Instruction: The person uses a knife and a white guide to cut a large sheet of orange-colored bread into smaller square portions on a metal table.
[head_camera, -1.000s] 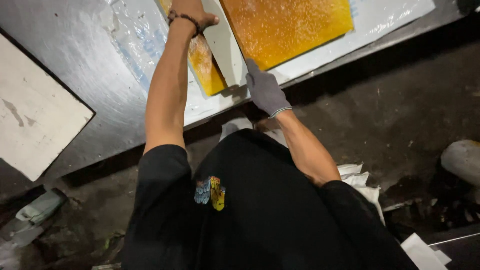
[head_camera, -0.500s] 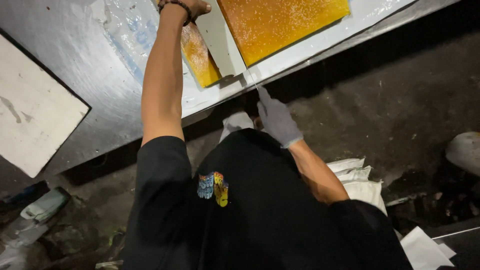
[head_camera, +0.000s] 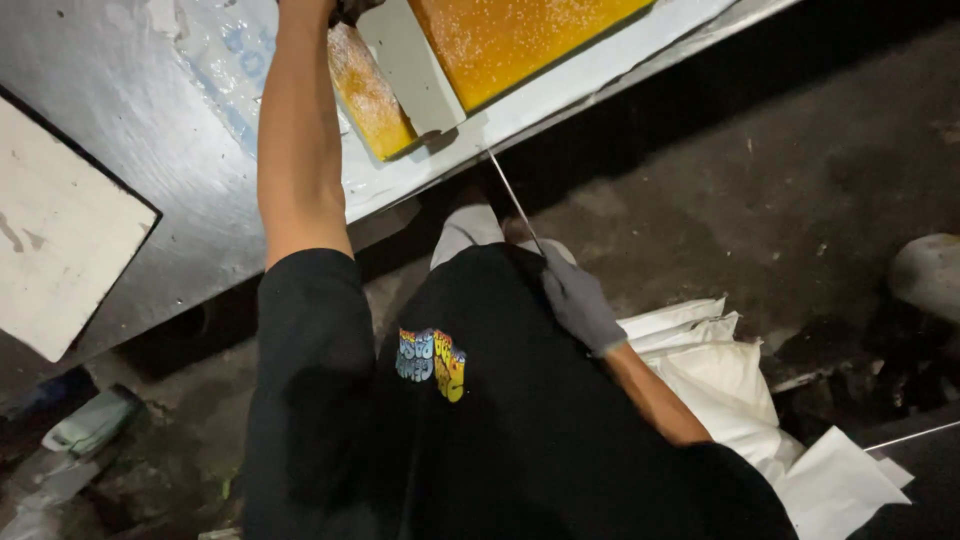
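The gloved right hand (head_camera: 580, 300) grips a thin knife (head_camera: 512, 198) away from the worktop (head_camera: 150, 130); the left hand (head_camera: 345, 8), mostly hidden, steadies the cut yellow strip (head_camera: 372, 95), grip unclear.

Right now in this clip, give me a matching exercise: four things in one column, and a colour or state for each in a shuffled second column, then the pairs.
Things:
1. right hand
2. narrow cut strip
3. large slab
4. flat board

States:
A. white, lying at the table's left edge
B. orange, biggest piece, at the top of the view
C. grey-gloved, holding a thin knife below the table edge
D. orange, set apart beside the left forearm

Pairs: 1-C, 2-D, 3-B, 4-A
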